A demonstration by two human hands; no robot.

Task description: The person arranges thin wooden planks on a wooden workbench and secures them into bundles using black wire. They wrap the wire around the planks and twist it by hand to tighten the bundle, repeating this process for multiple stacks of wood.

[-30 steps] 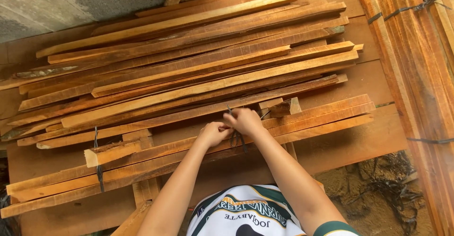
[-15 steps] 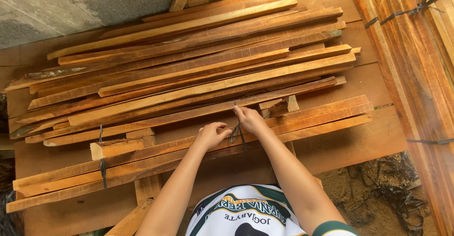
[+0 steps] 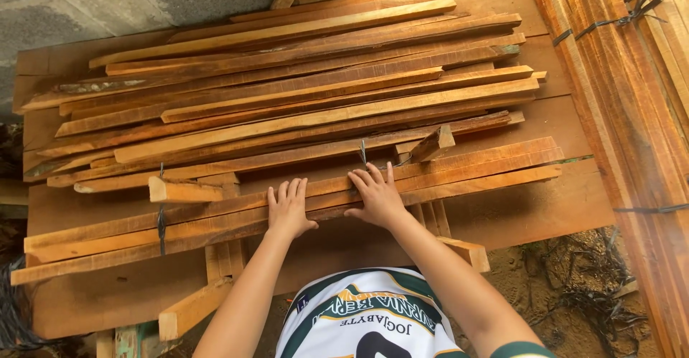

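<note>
Both hands lie flat, palms down, on a tied bundle of wooden strips (image 3: 287, 203) at the near edge of the desk (image 3: 545, 207). The left hand (image 3: 288, 209) has its grip released: fingers straight and close together, pressing on top of the bundle and closing round nothing. The right hand (image 3: 377, 196) is just beside it, also released, with fingers spread slightly and the fingertips reaching the bundle's far edge. The two hands are near each other but do not touch.

The bundle is made of about four long strips laid side by side, though the exact number is hard to tell. Two dark ties bind it: one tie (image 3: 161, 218) well to the left of the hands and a second tie (image 3: 363, 151) just beyond the right hand's fingertips. A short wooden block (image 3: 179, 190) rests on the bundle beside the left tie, and a second short block (image 3: 432, 145) sits tilted just past the right hand.

Beyond the bundle lies a loose pile of longer strips (image 3: 301, 78), well over a dozen. To the right of the bundle, a stack of long boards (image 3: 617, 114) carries dark bands of its own.
</note>
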